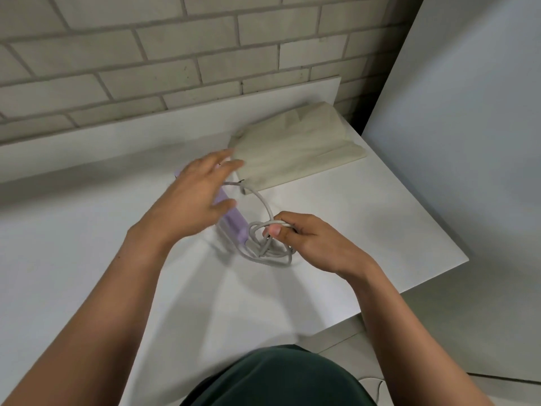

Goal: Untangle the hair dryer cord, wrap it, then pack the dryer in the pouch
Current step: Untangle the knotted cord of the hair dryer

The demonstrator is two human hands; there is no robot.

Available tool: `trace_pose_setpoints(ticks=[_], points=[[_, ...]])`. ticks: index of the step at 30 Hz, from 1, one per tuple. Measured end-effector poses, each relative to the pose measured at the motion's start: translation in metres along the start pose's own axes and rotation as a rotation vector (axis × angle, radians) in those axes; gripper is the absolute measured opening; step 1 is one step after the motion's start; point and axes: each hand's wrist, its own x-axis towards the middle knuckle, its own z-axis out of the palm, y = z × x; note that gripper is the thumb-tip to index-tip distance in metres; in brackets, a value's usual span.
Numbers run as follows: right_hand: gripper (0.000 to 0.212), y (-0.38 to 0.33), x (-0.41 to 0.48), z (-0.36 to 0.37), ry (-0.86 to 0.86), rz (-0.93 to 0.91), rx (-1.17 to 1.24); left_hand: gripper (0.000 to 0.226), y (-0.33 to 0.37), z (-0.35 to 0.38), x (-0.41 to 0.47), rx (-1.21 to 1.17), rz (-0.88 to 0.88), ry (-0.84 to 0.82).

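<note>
Green shirt point(272, 379) cut off below; right hand point(304, 238) tight around tangled cord point(265, 206), left hand point(193, 197) slack-fingered, blurred, over half-hidden dryer point(232, 224).

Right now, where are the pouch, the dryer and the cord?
pouch point(295, 150): head view, middle of the beige cloth.
dryer point(232, 227): head view, on the purple handle.
cord point(265, 202): head view, on the loop arcing toward the pouch.

1. Light: soft, even, moderately bright, no hard source visible.
2. Shadows: faint overlapping streaks fan across the counter point(87, 259) under the arms, with a darker band along the foot of the brick wall point(146, 54).
3. No glare, surfaces read matte.
4. Blur: left hand point(193, 197) is motion-smeared, fingers point(231, 164) worst. The right hand point(301, 238) and the cord point(265, 205) it pinches are fairly sharp.
5. Wide-angle: brick courses bow toward the left edge.
</note>
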Motion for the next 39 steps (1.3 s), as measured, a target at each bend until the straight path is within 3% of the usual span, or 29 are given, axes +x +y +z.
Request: trace_pose_setpoints(ticks=[2,4,6,7,12,15,18,21,23,26,30,34,39], points=[[0.026,0.0,0.003,0.001,-0.015,-0.011,-0.027,0.056,0.017,-0.002,0.002,-0.03,0.295,-0.028],[0.022,0.0,0.005,0.0,-0.014,-0.019,-0.004,0.041,0.026,0.0,0.008,-0.057,0.418,-0.14],[0.02,0.001,0.004,-0.001,0.007,-0.02,0.035,0.033,0.026,-0.002,0.014,-0.085,0.397,-0.193],[0.021,0.002,0.003,-0.003,0.03,-0.027,0.055,0.034,0.026,-0.002,0.015,-0.09,0.387,-0.139],[0.025,-0.001,-0.003,-0.013,0.085,-0.068,0.242,0.023,0.038,0.008,0.009,-0.193,0.282,0.37],[0.032,0.002,-0.003,-0.013,0.036,-0.076,0.299,0.016,0.048,0.009,0.013,-0.361,0.162,0.527],[0.032,0.0,-0.003,-0.012,-0.001,-0.029,0.254,0.016,0.055,0.01,0.011,-0.332,0.188,0.493],[0.025,-0.002,-0.002,-0.008,-0.051,0.045,0.145,0.02,0.061,0.007,0.012,-0.227,0.401,0.321],[0.021,-0.001,-0.003,-0.005,-0.072,0.035,0.133,0.022,0.063,0.004,0.013,-0.138,0.477,0.356],[0.029,0.001,-0.005,-0.008,-0.012,-0.032,0.185,0.018,0.063,0.003,0.016,-0.248,0.371,0.511],[0.027,0.006,-0.003,-0.012,0.186,-0.123,0.237,0.015,0.046,-0.001,0.013,-0.483,0.029,0.563],[0.025,0.009,-0.001,-0.007,0.382,-0.231,0.199,0.013,0.022,0.0,0.002,-0.518,-0.155,0.348],[0.019,0.009,0.003,-0.001,0.422,-0.224,0.172,0.017,0.02,0.003,-0.004,-0.623,-0.241,0.096]])
